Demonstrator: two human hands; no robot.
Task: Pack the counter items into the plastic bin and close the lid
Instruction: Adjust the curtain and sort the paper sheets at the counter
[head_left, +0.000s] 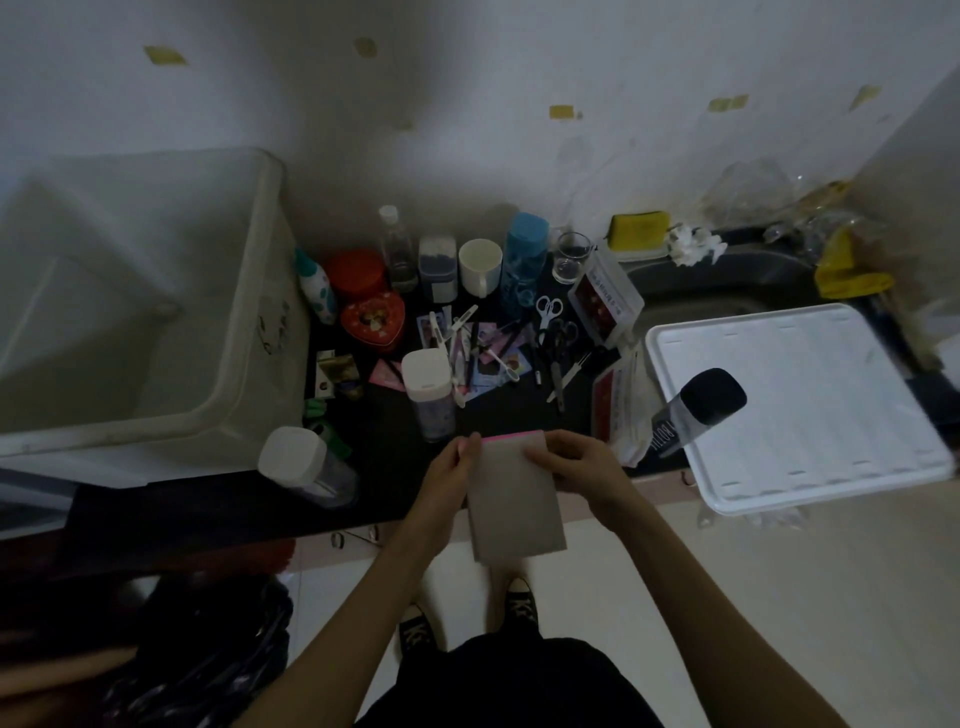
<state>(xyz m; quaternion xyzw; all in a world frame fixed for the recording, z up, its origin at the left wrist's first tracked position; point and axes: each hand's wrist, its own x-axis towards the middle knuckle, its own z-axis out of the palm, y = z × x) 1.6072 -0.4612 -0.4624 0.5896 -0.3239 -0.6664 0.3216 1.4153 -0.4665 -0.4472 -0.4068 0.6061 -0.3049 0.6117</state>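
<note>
- Left hand (448, 470): bare; no ring, watch or glove visible.
- Right hand (574, 464): bare; nothing visible at the wrist.
- Forearms: both uncovered along their whole visible length; no sleeve in view.
- Garment (511, 686): black, loose, covering the lower body; type cannot be told in the dim light.
- Shoes (521, 605): dark canvas type, pale toe caps, white markings on top.

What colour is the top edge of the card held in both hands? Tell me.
Bright pink, on the grey card; head view.
</note>
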